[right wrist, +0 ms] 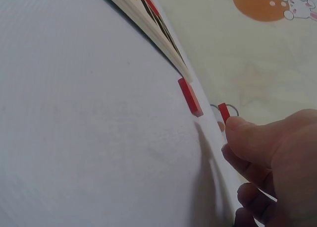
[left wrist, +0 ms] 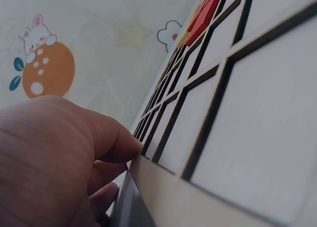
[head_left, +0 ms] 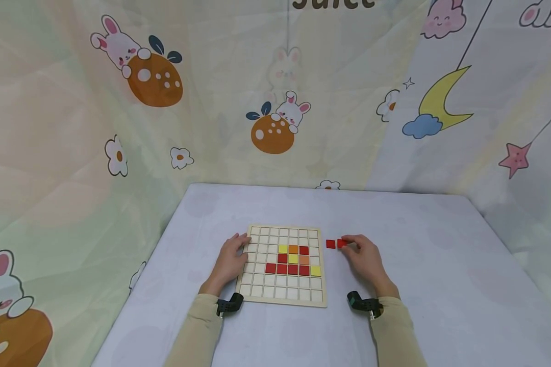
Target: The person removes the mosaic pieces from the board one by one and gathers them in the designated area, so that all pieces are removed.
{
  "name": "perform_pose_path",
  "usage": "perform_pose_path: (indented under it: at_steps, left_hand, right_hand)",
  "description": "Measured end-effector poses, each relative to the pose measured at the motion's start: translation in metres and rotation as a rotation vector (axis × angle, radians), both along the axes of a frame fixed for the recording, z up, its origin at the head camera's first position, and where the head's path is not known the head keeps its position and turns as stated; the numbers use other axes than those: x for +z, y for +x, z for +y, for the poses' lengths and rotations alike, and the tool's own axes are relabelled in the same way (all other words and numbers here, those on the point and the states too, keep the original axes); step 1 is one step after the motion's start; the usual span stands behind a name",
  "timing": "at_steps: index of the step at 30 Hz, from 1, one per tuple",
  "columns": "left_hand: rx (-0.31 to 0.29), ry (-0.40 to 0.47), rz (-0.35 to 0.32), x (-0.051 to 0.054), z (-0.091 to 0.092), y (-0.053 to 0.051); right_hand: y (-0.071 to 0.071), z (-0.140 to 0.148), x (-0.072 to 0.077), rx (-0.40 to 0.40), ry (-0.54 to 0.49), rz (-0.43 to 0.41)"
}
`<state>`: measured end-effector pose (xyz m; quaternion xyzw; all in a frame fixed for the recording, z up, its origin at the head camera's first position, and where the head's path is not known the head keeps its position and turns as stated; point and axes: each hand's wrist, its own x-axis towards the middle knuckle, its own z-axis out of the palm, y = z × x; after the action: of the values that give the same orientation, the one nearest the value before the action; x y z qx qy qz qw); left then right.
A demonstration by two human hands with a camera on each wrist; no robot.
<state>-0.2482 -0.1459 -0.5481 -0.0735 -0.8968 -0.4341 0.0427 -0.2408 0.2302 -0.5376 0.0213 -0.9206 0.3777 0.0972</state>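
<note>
The red tile point(right wrist: 224, 110) sits pinched in your right hand point(head_left: 366, 261), right of a second red tile point(head_left: 330, 244) and the grid board point(head_left: 261, 292); your left hand point(head_left: 229, 262), fingers relaxed, touches the board's left edge, presumably steadying it.

On the cloth backdrop point(head_left: 229, 61) before me, dark lettering point(head_left: 334, 4), its top cropped, appears to read "Juice". At my upper right, outlined letters point(head_left: 544, 16) on the same cloth run out of view, unreadable as a whole word.
</note>
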Motion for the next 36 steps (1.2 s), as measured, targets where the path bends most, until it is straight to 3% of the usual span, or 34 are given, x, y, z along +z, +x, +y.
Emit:
perform_pose_path:
  at_steps: [16, 26, 36]
  left_hand:
    - [-0.005, -0.005, 0.013, -0.002, 0.0, -0.002]
    - [0.006, 0.009, -0.01, -0.001, 0.0, 0.0]
    - [-0.001, 0.003, -0.005, 0.0, 0.0, 0.0]
  right_hand:
    - [-0.003, 0.003, -0.003, -0.043, 0.05, 0.02]
    - [-0.002, -0.002, -0.007, -0.075, 0.074, -0.037]
    - [-0.004, -0.002, -0.011, -0.083, 0.114, 0.011]
